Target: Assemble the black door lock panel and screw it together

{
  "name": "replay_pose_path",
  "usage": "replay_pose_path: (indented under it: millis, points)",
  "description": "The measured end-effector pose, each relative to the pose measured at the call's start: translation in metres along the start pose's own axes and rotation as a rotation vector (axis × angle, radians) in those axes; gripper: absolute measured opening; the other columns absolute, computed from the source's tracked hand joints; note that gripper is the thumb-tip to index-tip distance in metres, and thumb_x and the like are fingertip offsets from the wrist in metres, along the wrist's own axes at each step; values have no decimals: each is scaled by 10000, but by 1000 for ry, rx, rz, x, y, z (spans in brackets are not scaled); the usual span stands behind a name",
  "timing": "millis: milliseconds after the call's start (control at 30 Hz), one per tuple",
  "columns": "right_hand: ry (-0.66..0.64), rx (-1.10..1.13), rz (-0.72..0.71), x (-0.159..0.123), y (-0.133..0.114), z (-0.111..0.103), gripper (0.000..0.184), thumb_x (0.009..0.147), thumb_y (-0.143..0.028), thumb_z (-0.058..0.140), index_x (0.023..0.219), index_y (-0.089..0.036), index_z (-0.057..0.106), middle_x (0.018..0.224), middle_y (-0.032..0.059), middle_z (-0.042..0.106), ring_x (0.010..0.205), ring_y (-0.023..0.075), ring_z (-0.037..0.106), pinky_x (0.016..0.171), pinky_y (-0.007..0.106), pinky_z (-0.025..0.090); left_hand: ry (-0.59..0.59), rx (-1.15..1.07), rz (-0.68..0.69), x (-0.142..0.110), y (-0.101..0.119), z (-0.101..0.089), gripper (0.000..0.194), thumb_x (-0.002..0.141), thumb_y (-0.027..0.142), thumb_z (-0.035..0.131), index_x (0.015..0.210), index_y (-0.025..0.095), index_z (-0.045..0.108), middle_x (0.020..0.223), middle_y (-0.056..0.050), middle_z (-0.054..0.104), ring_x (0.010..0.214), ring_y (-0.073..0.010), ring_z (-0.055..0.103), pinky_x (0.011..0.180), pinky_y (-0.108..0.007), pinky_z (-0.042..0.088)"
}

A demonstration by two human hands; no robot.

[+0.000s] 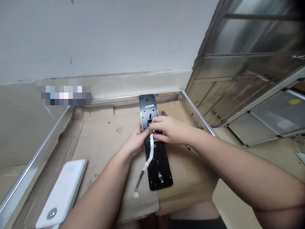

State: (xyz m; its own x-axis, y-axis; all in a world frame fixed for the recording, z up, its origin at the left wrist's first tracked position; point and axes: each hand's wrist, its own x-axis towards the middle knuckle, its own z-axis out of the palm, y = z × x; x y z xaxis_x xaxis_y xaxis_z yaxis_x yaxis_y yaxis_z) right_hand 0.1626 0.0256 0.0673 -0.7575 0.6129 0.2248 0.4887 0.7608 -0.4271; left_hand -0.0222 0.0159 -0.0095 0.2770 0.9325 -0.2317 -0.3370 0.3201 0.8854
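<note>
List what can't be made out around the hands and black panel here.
Head view:
- Where the taped cable meets the black panel: hidden by the left hand and right hand.
- Middle of the purple-handled tool: hidden by the right forearm.
- Print on the label: too small.
- Wall patch: pixelated, unreadable.

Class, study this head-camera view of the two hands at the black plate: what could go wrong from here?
The white-taped cable could be strained or pulled loose where it meets the black lock plate, since the left hand and right hand crowd that spot. The purple-handled screwdriver lying on the cardboard might get knocked or roll.
</note>
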Motion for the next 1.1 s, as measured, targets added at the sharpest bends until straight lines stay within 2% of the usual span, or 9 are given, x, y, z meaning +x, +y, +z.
replay_pose_path:
  millis: [167, 300, 567, 767, 867, 1033, 1100]
  points:
    - [135, 139, 223, 3, 6, 0, 86, 905, -200, 613, 821, -183, 624, 747, -8, 646, 661, 124, 539, 645, 255, 380, 27, 15, 57, 3, -3, 1, 556, 738, 318, 856, 1187, 208, 548, 1119, -52, 711, 997, -176, 680, 913, -314, 509]
    - [158, 208, 311, 6, 8, 3, 128, 897, -224, 638, 780, -175, 618, 700, -18, 626, 637, 115, 530, 630, 246, 371, 28, 31, 80, 4, -4, 1, 554, 758, 252, 827, 1216, 213, 518, 1137, -46, 689, 1011, -171, 668, 927, -319, 505]
    - [254, 199, 288, 7, 11, 11, 160, 893, -238, 643, 760, -190, 569, 677, -30, 613, 627, 116, 525, 621, 244, 354, 16, 49, 63, 2, -3, 3, 618, 745, 249, 843, 1254, 212, 494, 1146, -62, 678, 1016, -201, 672, 951, -376, 513]
    - [209, 214, 315, 8, 13, 12, 192, 890, -240, 647, 741, -191, 534, 691, -19, 626, 647, 125, 537, 643, 254, 358, -12, 36, 65, 0, -2, 3, 656, 740, 246, 850, 1282, 214, 481, 1189, -74, 680, 1052, -211, 671, 962, -378, 507]
    - [163, 182, 322, 9, 13, 10, 142, 922, -231, 604, 800, -194, 542, 739, -3, 643, 662, 132, 542, 644, 256, 354, -11, 38, 49, 1, -2, 1, 671, 734, 222, 852, 1284, 219, 469, 1203, -74, 674, 1079, -216, 664, 990, -395, 503]
    - [148, 12, 214, 11, 14, 10, 170, 926, -186, 572, 772, -190, 499, 804, 19, 613, 730, 141, 507, 672, 260, 335, -77, 40, 57, 2, -4, -4, 753, 706, 179, 869, 1318, 230, 433, 1242, -78, 650, 1118, -234, 654, 1036, -440, 492]
    - [143, -9, 223, 11, 13, 9, 176, 924, -189, 581, 768, -188, 500, 792, 15, 606, 728, 139, 500, 670, 258, 331, -89, 49, 63, 2, -5, -5, 758, 709, 180, 867, 1326, 233, 429, 1265, -83, 642, 1145, -243, 648, 1058, -454, 482]
